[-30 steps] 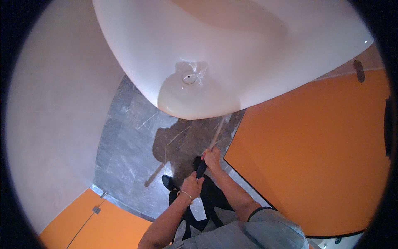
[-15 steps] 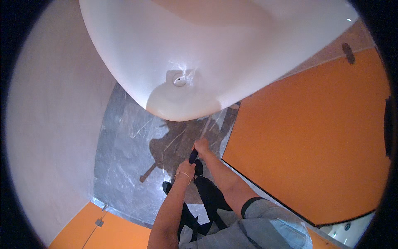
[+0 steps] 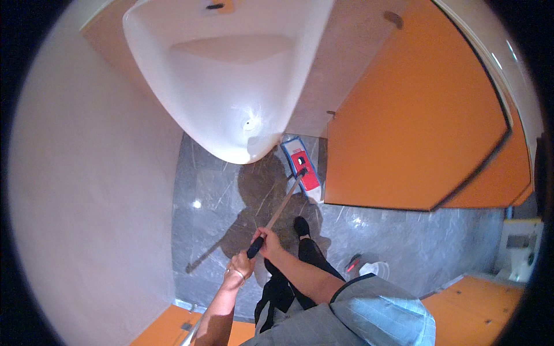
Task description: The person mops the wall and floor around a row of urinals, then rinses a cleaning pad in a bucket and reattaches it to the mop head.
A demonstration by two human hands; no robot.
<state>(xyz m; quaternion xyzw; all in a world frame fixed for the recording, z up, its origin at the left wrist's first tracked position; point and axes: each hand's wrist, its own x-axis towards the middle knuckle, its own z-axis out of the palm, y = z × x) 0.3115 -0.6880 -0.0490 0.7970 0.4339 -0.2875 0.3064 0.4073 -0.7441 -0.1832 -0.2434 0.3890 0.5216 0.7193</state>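
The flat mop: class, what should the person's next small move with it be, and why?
Probably a short pull of the handle toward the body: the mop head appears to lie flat on the grey floor between the urinal and the orange partition, leaving little room sideways, and the left hand and right hand both grip the mop.

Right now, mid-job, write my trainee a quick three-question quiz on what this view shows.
1. True or false: the left hand is off the mop handle.
2. Fill in: the ___ hand grips nearer the mop head.
3. Where is the mop head? A, inside the urinal; B, on the grey floor; C, against the left wall.

Key: 1 false, it grips it; 2 right hand; 3 B.
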